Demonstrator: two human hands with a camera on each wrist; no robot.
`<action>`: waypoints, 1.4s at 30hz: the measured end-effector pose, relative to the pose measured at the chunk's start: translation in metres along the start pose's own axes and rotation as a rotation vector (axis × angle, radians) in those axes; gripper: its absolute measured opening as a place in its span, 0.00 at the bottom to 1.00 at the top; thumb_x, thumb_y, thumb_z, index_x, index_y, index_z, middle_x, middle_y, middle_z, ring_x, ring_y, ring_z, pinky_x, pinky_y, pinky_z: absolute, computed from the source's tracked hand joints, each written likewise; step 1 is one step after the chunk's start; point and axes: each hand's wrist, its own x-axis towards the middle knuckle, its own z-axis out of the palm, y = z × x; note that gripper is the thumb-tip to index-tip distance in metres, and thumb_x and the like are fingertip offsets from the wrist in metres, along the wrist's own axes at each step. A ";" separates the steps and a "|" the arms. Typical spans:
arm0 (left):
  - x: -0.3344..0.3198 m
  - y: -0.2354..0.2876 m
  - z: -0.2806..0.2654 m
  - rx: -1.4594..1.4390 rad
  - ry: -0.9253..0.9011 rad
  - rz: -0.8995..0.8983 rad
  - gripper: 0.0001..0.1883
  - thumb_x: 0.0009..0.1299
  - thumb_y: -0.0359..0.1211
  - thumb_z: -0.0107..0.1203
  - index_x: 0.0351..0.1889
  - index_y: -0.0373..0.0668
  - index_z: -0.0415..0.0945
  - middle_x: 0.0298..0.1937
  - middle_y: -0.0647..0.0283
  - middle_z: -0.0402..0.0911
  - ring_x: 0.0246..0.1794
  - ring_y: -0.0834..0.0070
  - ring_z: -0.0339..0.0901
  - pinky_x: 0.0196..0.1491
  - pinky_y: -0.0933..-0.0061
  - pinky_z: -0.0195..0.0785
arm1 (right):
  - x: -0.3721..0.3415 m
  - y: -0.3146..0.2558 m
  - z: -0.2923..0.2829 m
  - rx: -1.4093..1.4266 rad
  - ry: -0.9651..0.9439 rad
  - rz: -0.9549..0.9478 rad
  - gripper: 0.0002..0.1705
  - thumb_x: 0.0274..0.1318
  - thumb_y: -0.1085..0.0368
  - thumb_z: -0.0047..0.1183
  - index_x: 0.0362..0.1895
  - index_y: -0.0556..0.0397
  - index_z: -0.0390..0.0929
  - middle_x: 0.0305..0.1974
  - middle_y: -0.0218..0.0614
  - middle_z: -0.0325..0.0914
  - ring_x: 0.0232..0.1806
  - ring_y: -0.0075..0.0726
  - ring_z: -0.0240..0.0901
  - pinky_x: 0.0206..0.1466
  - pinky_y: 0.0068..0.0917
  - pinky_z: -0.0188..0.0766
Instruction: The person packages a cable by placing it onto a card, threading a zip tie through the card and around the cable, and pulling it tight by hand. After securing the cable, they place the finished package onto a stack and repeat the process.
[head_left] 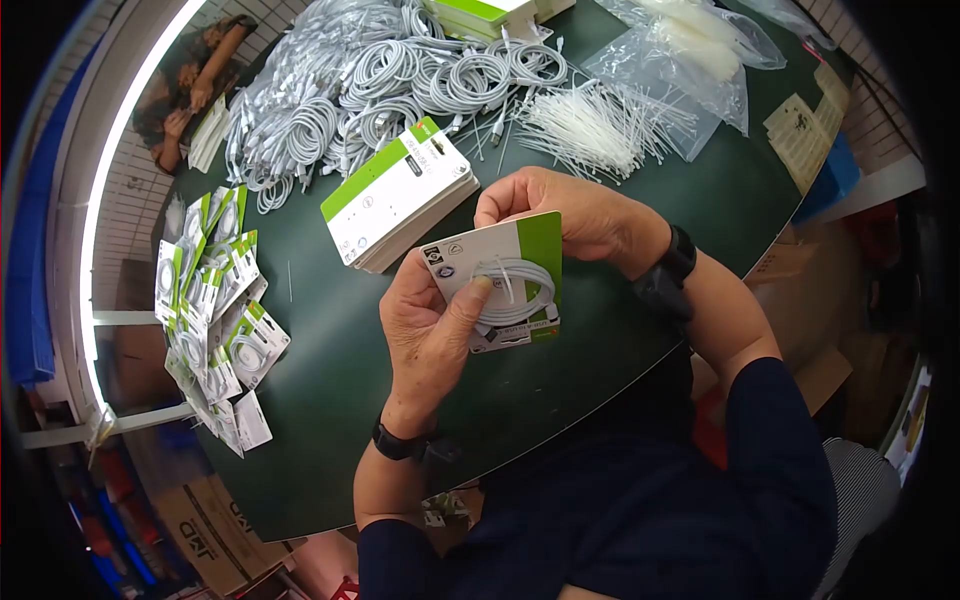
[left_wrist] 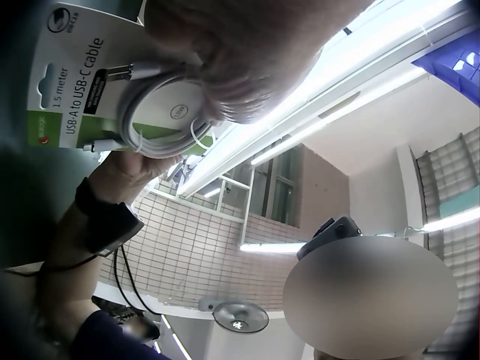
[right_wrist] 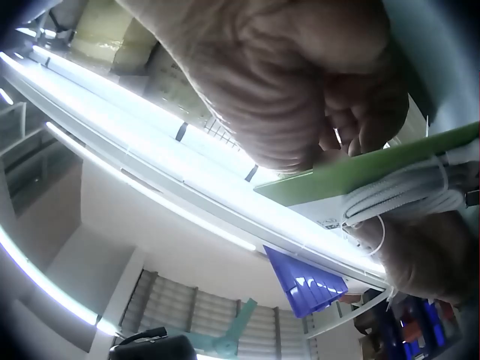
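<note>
My left hand (head_left: 425,315) holds a white and green USB-A to USB-C cable card (head_left: 540,238), its thumb pressing on the front. On this card lies a coiled white cable (head_left: 545,285), with a thin white cable tie (left_wrist: 201,135) looping out from it. My right hand (head_left: 585,215) is at the card's upper edge, fingers curled behind the card. In the right wrist view, the curled fingers (right_wrist: 360,124) sit close against the card's back; I cannot tell what they pinch. The cable's plugs show near the printed end in the left wrist view.
A stack of blank cable cards (head_left: 385,195) stands ahead on the green table (head_left: 330,400). Behind it lie a heap of coiled cables (head_left: 390,75) and loose white cable ties (head_left: 600,130) beside plastic bags (head_left: 690,60). Packed cable cards (head_left: 205,310) pile up at left; another person (head_left: 190,90) sits beyond.
</note>
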 end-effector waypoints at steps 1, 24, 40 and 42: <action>0.000 -0.001 0.000 0.004 -0.003 -0.004 0.15 0.75 0.24 0.62 0.57 0.32 0.75 0.49 0.58 0.87 0.47 0.78 0.84 0.54 0.74 0.78 | 0.000 0.000 -0.002 0.002 -0.024 0.000 0.13 0.62 0.60 0.69 0.38 0.57 0.82 0.36 0.26 0.83 0.36 0.17 0.78 0.41 0.15 0.74; 0.000 0.004 0.005 -0.029 0.021 0.008 0.17 0.71 0.24 0.66 0.55 0.33 0.74 0.48 0.57 0.87 0.47 0.77 0.84 0.53 0.74 0.78 | 0.006 0.003 0.012 -0.863 0.434 -0.328 0.12 0.67 0.62 0.61 0.35 0.57 0.77 0.27 0.22 0.74 0.28 0.15 0.66 0.30 0.19 0.64; 0.012 -0.005 -0.006 -0.220 0.235 -0.055 0.15 0.73 0.26 0.63 0.55 0.35 0.76 0.49 0.57 0.87 0.46 0.77 0.84 0.51 0.74 0.79 | 0.002 -0.001 0.019 -0.438 0.518 -0.434 0.08 0.72 0.64 0.57 0.46 0.56 0.77 0.38 0.28 0.79 0.36 0.16 0.72 0.39 0.18 0.70; 0.015 -0.004 -0.011 -0.235 0.254 -0.039 0.15 0.74 0.26 0.62 0.56 0.35 0.75 0.50 0.57 0.86 0.47 0.76 0.84 0.52 0.73 0.79 | 0.000 -0.002 0.026 -0.468 0.525 -0.449 0.09 0.73 0.63 0.57 0.47 0.57 0.77 0.40 0.29 0.80 0.38 0.17 0.74 0.40 0.18 0.72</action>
